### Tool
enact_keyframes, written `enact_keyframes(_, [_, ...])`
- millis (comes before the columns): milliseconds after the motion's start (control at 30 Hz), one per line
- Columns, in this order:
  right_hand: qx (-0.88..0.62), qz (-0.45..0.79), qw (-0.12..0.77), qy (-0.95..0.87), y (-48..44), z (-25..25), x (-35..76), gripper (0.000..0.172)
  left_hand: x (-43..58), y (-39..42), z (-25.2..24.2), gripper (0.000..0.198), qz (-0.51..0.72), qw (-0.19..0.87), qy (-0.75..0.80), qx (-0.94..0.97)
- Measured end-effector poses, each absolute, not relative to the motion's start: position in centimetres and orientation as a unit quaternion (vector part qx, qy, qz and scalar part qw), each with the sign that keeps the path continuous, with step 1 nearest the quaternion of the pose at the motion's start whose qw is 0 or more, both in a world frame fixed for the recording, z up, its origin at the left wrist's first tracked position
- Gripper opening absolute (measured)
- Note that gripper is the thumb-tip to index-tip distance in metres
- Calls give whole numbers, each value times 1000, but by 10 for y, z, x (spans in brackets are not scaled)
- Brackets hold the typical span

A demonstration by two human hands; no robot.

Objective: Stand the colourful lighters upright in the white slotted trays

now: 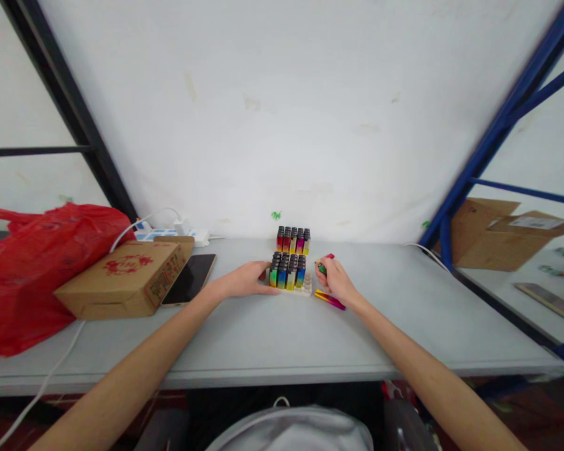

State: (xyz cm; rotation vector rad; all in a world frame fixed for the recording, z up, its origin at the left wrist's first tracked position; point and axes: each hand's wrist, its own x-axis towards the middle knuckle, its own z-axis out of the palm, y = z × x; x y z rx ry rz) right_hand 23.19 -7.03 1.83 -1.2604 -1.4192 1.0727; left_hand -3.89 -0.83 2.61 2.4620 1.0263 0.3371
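A white tray holds several upright lighters in rows, green, blue and yellow ones in front. Its right end shows unfilled slots. Around the tray's left end lies my left hand, thumb at the front corner and fingers toward the back, gripping it. Right of the tray, my right hand is closed on a green lighter, mostly hidden by the fingers. Just beyond these fingers the tip of a red lighter shows. A yellow-and-magenta lighter lies on the table below my right hand.
Behind the tray stands another block of lighters. To the left are a phone, a cardboard box, a red plastic bag and a power strip with a white cable. A blue metal frame rises at the right.
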Motion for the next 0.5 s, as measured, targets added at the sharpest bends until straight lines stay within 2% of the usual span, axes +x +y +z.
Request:
enact_keyframes(333, [-468,430,481,-604,-69,20,241,69,-40,-7,24,60,126,234,361,894])
enact_keyframes(500, [-428,326,456,-709,-78,32,249,56,-39,-8,25,60,123,234,364,893])
